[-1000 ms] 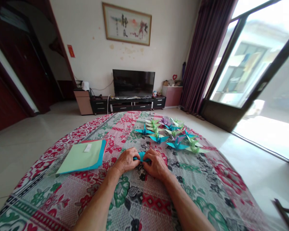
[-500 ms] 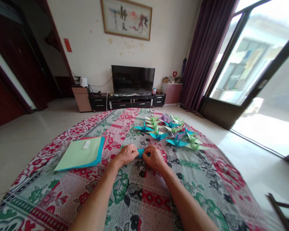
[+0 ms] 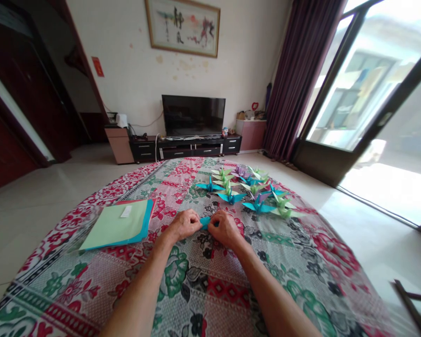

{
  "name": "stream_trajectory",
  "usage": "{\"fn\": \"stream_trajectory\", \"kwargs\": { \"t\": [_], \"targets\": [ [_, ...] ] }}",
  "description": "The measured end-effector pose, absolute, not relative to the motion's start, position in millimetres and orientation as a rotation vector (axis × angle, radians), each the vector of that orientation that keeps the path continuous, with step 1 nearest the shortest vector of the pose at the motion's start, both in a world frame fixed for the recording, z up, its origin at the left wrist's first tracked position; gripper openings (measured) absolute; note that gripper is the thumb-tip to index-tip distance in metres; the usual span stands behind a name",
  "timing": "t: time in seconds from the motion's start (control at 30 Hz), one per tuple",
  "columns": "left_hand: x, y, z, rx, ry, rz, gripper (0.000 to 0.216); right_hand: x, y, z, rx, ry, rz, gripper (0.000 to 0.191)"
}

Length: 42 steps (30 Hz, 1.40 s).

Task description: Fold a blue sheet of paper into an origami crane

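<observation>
My left hand (image 3: 183, 225) and my right hand (image 3: 226, 229) meet at the middle of a round table covered by a floral cloth (image 3: 210, 281). Both pinch a small folded piece of teal paper (image 3: 206, 221) that rests on the cloth between them; most of it is hidden by the fingers. Beyond the hands stand several finished paper cranes (image 3: 247, 192) in teal, green and purple. To the left lies a stack of coloured paper sheets (image 3: 117, 225), a light green one on top.
A chair's dark frame (image 3: 414, 304) pokes in at the lower right. Past the table are tiled floor, a TV (image 3: 193, 116) on a low dark cabinet, a dark curtain (image 3: 294, 84) and glass sliding doors (image 3: 379, 117) on the right.
The view has tilted slightly, so the hands and paper sit a little higher in the picture. The fingers have shifted a little on the teal paper; nothing else moved.
</observation>
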<state>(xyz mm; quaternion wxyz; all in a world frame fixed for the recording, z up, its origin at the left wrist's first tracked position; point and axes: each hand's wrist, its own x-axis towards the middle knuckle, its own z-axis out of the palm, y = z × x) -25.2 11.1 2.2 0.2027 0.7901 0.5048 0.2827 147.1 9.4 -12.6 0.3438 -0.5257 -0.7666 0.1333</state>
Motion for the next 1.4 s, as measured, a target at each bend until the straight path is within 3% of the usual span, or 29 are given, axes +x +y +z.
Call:
{"fn": "stream_trajectory", "kwargs": {
  "t": [0.37, 0.6, 0.8, 0.97, 1.4],
  "targets": [
    [-14.5, 11.9, -0.8, 2.258, 1.636, 0.713, 0.015, 153.0, 10.7, -7.3, -1.358, -2.0, 0.419, 0.008],
    [-12.8, 12.8, -2.4, 2.26, 1.69, 0.67, 0.016, 171.2, 19.8, -9.3, -1.117, -2.008, 0.619, 0.022],
    [-11.9, 11.7, 0.4, 2.234, 1.7, 0.646, 0.015, 181.5, 20.0, -1.3, -1.173, -1.931, 0.851, 0.033],
    [-12.1, 12.8, -1.7, 2.228, 1.702, 0.639, 0.015, 180.2, 13.8, 7.9, -1.231, -2.041, 0.791, 0.022],
    [-9.3, 13.0, 2.6, 2.207, 1.763, 0.553, 0.015, 169.5, 12.6, 2.0, -1.315, -2.057, 0.562, 0.02]
  ]
}}
